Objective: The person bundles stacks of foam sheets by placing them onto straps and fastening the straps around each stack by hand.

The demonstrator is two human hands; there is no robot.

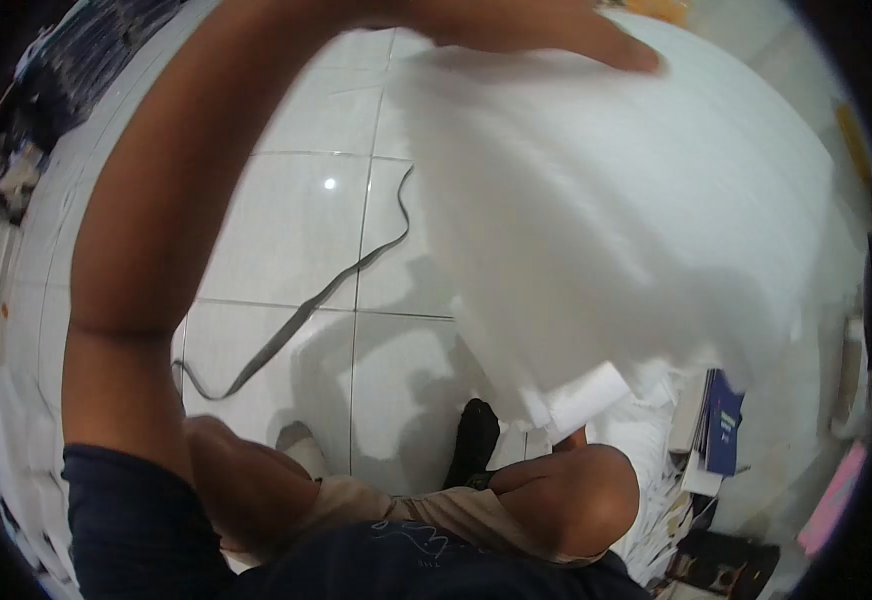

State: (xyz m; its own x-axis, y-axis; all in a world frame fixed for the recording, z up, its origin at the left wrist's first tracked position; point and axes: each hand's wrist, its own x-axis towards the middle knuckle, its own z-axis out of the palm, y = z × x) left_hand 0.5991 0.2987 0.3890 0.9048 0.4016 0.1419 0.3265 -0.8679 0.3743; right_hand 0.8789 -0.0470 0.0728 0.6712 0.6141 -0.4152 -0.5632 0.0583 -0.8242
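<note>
Where the white sheet (pixel 636 200) blurs: folds and lower edge run together, so the full outline cannot be traced; it spreads above the tile floor (pixel 301 230).
Left arm (pixel 146 220): bent at the elbow left of the sheet, rising from a dark sleeve (pixel 141 520), then arching across to the sheet's upper edge; wrist region partly cut off by the frame.
Left hand (pixel 536 25): lies over the sheet's upper edge, also partly cropped; fingers together, outstretched, tips pointing right and slightly down. Thumb hidden; pinch or flat contact, cannot tell.
Right hand (pixel 573 439): at the sheet's lower edge, only a patch of skin visible between white roll and right knee (pixel 601 500); finger state cannot be told.
White roll (pixel 588 402): at the sheet's lower edge; separate piece or curled part of the sheet, cannot tell.
Grey strap (pixel 306 310): on the floor left of the sheet, twisted; upper end close to the sheet's left edge.
Feet: black sock (pixel 474 440) below the sheet's left side; pale sock (pixel 301 450) farther left, partly covered by the leg.
Side clutter: blue booklet (pixel 724 425) just below the sheet's right part; black case (pixel 721 560) lower still, details too dark to read.
</note>
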